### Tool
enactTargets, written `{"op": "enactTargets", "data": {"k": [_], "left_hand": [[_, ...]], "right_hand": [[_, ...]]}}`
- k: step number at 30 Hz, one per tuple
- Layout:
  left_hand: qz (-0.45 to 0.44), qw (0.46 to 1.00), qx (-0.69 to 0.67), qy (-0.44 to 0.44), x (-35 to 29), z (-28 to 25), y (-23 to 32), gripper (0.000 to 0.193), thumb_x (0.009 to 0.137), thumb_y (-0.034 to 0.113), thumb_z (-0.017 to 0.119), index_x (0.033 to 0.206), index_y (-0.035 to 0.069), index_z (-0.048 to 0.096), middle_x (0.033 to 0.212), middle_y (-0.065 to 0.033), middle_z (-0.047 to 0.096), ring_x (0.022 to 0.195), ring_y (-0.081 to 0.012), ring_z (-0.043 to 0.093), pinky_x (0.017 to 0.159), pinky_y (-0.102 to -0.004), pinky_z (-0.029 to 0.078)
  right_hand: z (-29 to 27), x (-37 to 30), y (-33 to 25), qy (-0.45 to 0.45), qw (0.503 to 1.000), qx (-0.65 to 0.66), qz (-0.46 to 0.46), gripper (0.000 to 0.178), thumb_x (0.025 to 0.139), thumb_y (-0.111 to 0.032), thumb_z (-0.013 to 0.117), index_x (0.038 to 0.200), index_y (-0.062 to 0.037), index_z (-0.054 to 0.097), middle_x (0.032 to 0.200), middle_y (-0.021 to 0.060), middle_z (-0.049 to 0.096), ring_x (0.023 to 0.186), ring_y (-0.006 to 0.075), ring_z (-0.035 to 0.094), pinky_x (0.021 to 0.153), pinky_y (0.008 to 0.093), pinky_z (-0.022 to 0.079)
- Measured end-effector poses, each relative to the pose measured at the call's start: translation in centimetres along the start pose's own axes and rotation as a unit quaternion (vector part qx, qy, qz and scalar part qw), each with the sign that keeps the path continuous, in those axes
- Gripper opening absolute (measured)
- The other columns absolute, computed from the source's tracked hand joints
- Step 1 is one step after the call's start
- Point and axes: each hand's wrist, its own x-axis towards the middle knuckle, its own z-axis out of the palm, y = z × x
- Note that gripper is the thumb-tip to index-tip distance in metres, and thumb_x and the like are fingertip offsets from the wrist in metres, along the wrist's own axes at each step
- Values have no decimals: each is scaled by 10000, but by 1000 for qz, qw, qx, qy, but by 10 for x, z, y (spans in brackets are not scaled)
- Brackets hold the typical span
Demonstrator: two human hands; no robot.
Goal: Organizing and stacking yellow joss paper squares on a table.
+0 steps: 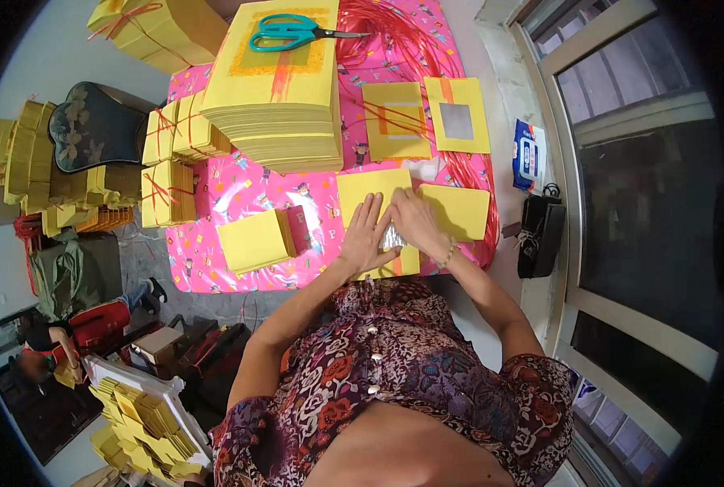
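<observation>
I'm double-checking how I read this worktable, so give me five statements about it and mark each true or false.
1. The left hand and right hand are both on a yellow sheet. True.
2. Teal-handled scissors lie on top of the tall yellow stack. True.
3. The scissors' blades point toward the picture's left. False: they point right.
4. The left wrist wears the bracelet. False: the beaded bracelet is on the right wrist.
5. Red strands lie over part of the pink printed tablecloth. True.
</observation>
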Motion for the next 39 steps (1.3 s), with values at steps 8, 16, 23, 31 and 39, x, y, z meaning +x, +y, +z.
{"op": "enactTargets", "data": {"k": [8,16,23,31,39], "left_hand": [[7,1000,7,0,3,-3,1,939,782,549,599,1487,38,246,1521,-283,175,1421,-437,145,1156,-508,160],[13,1000,7,4,2,1,0,941,782,559,591,1487,37,248,1521,-282,177,1421,-439,146,1154,-508,166],[13,999,26,-36,2,3,-3,966,821,658,505,1506,49,197,1544,-273,112,1438,-428,84,1163,-507,134],[-2,996,56,-70,-2,-14,-19,935,807,666,523,1510,122,233,1552,-225,154,1442,-395,112,1162,-504,139],[-7,992,51,-111,-2,-10,-27,942,830,701,457,1528,141,161,1563,-230,82,1446,-414,45,1158,-541,88]], "right_hand": [[24,-16,18,26,999,22,0,133,865,-93,563,923,22,527,877,226,576,797,400,602,678,477,494],[30,-19,20,31,999,30,6,123,858,-79,568,923,16,524,902,217,568,820,394,602,681,464,502],[40,-20,26,36,999,20,-2,127,855,-74,570,937,9,520,894,213,562,811,385,605,676,464,503],[37,-19,26,15,1000,-24,-5,158,848,-124,607,925,-28,509,874,173,571,780,363,613,652,453,506],[46,-21,29,68,997,-21,-24,132,836,-123,612,888,-58,510,819,139,538,728,351,590,603,461,474]]}}
